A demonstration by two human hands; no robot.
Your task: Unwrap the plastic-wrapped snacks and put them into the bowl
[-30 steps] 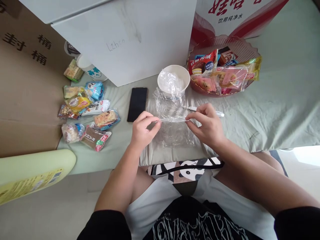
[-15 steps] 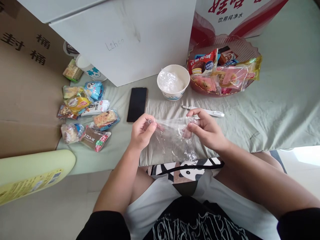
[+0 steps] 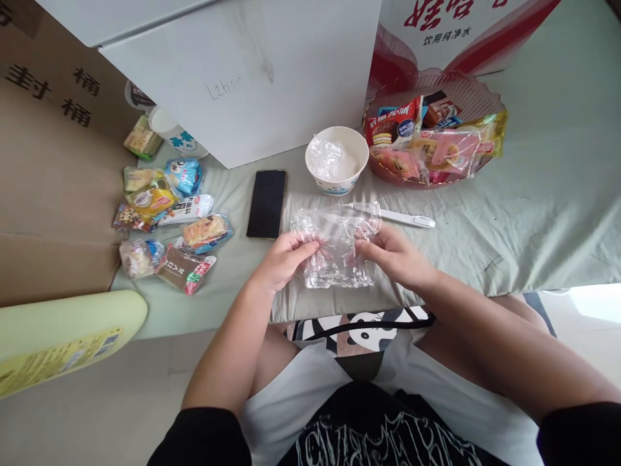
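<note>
Left hand (image 3: pixel 281 262) and right hand (image 3: pixel 400 259) faced each other, apart, roughly level. Fingers (image 3: pixel 290 241) curled beneath, thumbs (image 3: pixel 306 249) pressed from above, both pinching. Left forearm (image 3: pixel 237 346) and right forearm (image 3: pixel 485 327) slanted inward.

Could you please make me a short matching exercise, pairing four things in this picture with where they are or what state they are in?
Column one:
1. clear plastic film
2. phone
3. white bowl
4. pink dish

Column two:
A. has several wrapped snacks in it
B. lies flat on the cloth, its screen dark
C. is held between the left hand and the right hand
D. has crumpled clear wrap inside

Right pairs: 1-C, 2-B, 3-D, 4-A
</note>
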